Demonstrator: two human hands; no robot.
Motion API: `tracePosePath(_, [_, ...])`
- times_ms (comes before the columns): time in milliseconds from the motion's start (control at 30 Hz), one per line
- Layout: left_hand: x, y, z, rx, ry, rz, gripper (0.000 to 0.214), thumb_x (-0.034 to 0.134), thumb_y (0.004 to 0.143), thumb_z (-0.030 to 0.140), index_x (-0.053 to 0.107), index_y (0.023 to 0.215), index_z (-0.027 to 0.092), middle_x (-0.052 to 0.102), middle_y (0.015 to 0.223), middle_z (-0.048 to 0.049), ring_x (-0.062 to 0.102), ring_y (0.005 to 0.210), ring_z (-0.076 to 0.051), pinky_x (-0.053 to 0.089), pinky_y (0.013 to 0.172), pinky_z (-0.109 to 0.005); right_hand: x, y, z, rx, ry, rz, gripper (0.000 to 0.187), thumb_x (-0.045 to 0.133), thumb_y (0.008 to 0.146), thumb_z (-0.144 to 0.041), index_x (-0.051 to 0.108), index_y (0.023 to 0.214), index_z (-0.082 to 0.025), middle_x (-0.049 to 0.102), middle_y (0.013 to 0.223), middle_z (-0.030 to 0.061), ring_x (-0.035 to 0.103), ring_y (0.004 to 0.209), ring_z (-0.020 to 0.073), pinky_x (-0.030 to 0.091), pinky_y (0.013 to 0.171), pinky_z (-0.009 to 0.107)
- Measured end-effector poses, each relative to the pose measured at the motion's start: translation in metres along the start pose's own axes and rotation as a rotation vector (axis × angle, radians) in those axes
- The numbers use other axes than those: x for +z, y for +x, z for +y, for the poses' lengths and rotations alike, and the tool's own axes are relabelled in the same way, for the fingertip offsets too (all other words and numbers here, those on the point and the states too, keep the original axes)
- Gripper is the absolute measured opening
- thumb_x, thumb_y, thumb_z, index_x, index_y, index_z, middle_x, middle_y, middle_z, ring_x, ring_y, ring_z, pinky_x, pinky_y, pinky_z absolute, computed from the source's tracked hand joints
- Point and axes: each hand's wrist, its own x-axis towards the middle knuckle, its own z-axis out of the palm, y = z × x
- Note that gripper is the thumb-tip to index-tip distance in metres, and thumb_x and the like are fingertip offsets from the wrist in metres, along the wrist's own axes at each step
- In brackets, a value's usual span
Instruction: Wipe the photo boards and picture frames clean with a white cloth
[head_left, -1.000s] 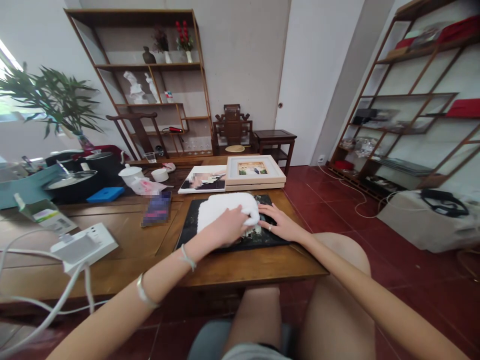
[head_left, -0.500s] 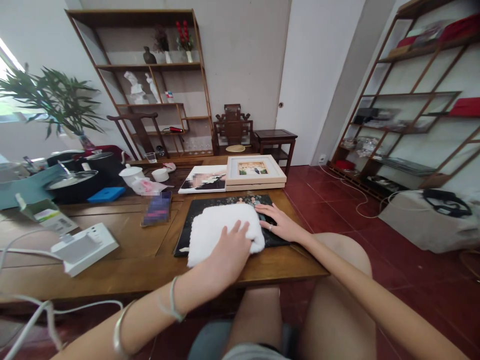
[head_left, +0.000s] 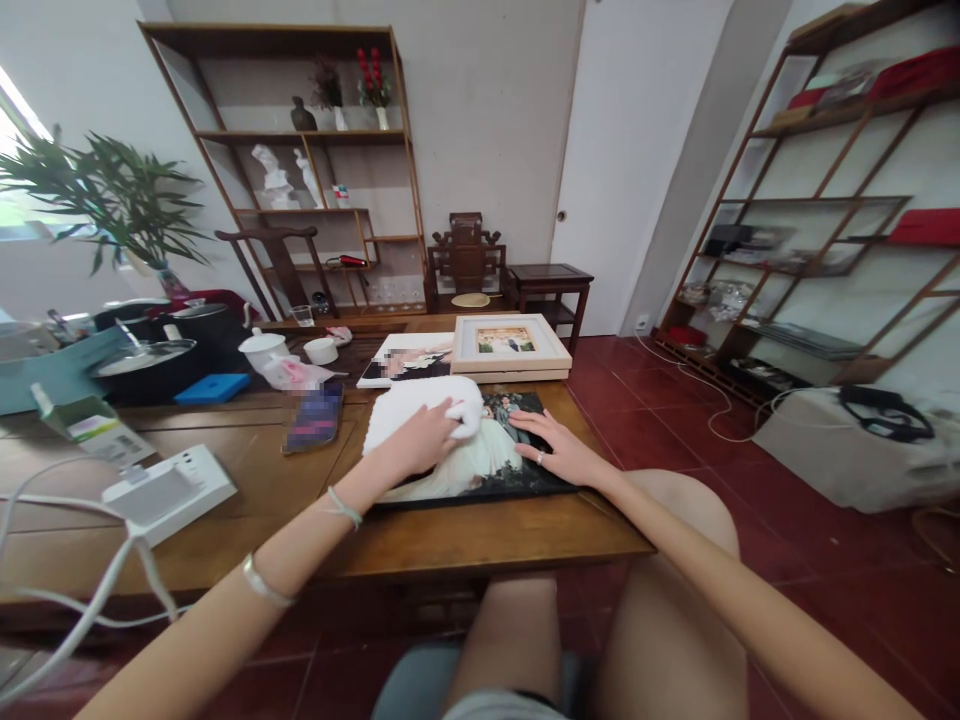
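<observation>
A dark photo panel [head_left: 491, 472] with a couple and a pale gown printed on it lies flat on the wooden table. Across its far left part rests a folded white towel [head_left: 409, 405]. My left hand [head_left: 424, 437] is on the towel's right side, fingers closed on its bunched edge; the thumb is hidden. My right hand [head_left: 559, 448], with a ring on it, lies open on the panel's right end, fingers stretched flat over the surface.
Just beyond the panel are a light-wood picture frame [head_left: 513, 350] and another photo panel [head_left: 405, 362]. To the left, a phone [head_left: 313, 418], a blue block [head_left: 212, 388], a white power strip [head_left: 176, 492], cables and a black pan [head_left: 146, 372] occupy the wooden table [head_left: 480, 545].
My left hand and the towel have moved away from me and leftward, uncovering the printed gown. My right hand stays at the panel's right end.
</observation>
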Motion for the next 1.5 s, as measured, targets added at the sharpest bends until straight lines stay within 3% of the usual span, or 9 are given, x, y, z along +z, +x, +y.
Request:
tracePosePath(167, [0.002,-0.004,-0.019,-0.048,0.018,-0.008,0.030,0.037,0.094,0.022,0.064,0.106,0.017,0.058,0.119,-0.0144,0.057,0.108,-0.026,0.044,0.091,-0.041,0.000,0.000,0.000,0.007,0.002,-0.005,0.047,0.048,0.088,-0.047,0.049,0.130,-0.026,0.048,0.138,0.0091,0.039,0.130,0.0243,0.013,0.112,0.056])
tracePosePath(300, [-0.007,-0.046,0.013,-0.079,0.030,-0.050,0.026,0.042,0.089,0.012,0.068,0.095,0.014,0.062,0.112,-0.0180,0.046,0.122,-0.032,0.047,0.088,-0.045,0.000,0.000,0.001,0.004,-0.001,0.001,0.046,0.050,0.087,-0.046,0.050,0.129,-0.028,0.048,0.138,0.0078,0.039,0.130,0.0245,0.014,0.111,0.057])
tracePosePath(500, [-0.019,-0.100,0.060,0.015,-0.084,-0.138,0.029,0.046,0.084,0.006,0.066,0.104,0.015,0.044,0.138,-0.0174,0.034,0.132,-0.033,0.042,0.097,-0.049,0.000,-0.001,-0.002,0.010,-0.005,0.008,0.045,0.051,0.087,-0.044,0.051,0.129,-0.026,0.050,0.136,0.0084,0.041,0.129,0.0238,0.015,0.111,0.056])
tracePosePath(600, [-0.014,-0.093,0.050,-0.013,-0.104,-0.103,0.029,0.042,0.090,0.010,0.063,0.108,0.015,0.043,0.139,-0.0169,0.032,0.133,-0.031,0.040,0.099,-0.048,-0.001,-0.001,-0.003,0.010,0.003,0.008,0.045,0.050,0.087,-0.044,0.051,0.129,-0.026,0.050,0.136,0.0088,0.040,0.130,0.0246,0.016,0.111,0.056])
tracePosePath(933, [0.009,-0.033,-0.025,-0.027,-0.093,0.067,0.032,0.036,0.096,0.026,0.063,0.109,0.016,0.054,0.128,-0.0149,0.035,0.131,-0.030,0.038,0.099,-0.048,-0.001,-0.001,-0.004,0.007,0.005,0.020,0.045,0.051,0.087,-0.045,0.051,0.128,-0.027,0.050,0.136,0.0088,0.043,0.128,0.0250,0.016,0.111,0.056])
tracePosePath(1033, [0.010,-0.036,-0.012,-0.039,-0.055,0.048,0.031,0.037,0.095,0.020,0.064,0.110,0.019,0.054,0.129,-0.0142,0.028,0.135,-0.030,0.036,0.100,-0.052,-0.001,0.000,-0.003,0.010,-0.001,0.012,0.045,0.051,0.087,-0.045,0.051,0.128,-0.026,0.050,0.136,0.0093,0.042,0.129,0.0245,0.016,0.111,0.056])
tracePosePath(1167, [0.011,-0.060,0.033,-0.102,0.013,0.062,0.026,0.046,0.091,0.019,0.066,0.107,0.022,0.041,0.141,-0.0144,0.031,0.133,-0.033,0.037,0.099,-0.053,-0.001,0.000,-0.002,0.015,-0.013,-0.006,0.046,0.050,0.088,-0.044,0.050,0.129,-0.024,0.049,0.137,0.0096,0.040,0.130,0.0236,0.014,0.112,0.056])
tracePosePath(1300, [0.016,-0.083,0.074,-0.006,0.024,0.113,0.018,0.055,0.086,0.027,0.070,0.096,0.022,0.035,0.145,-0.0131,0.032,0.132,-0.036,0.036,0.099,-0.057,0.000,-0.001,-0.001,0.011,-0.007,0.004,0.046,0.050,0.088,-0.045,0.050,0.129,-0.025,0.049,0.137,0.0089,0.039,0.130,0.0235,0.013,0.111,0.056])
tracePosePath(1500, [0.013,-0.060,0.067,0.042,-0.025,0.173,0.023,0.050,0.090,0.030,0.068,0.100,0.020,0.039,0.143,-0.0125,0.034,0.132,-0.033,0.038,0.099,-0.054,0.000,0.000,-0.001,0.003,-0.001,0.009,0.046,0.050,0.087,-0.045,0.050,0.129,-0.027,0.049,0.137,0.0088,0.040,0.130,0.0243,0.014,0.111,0.057])
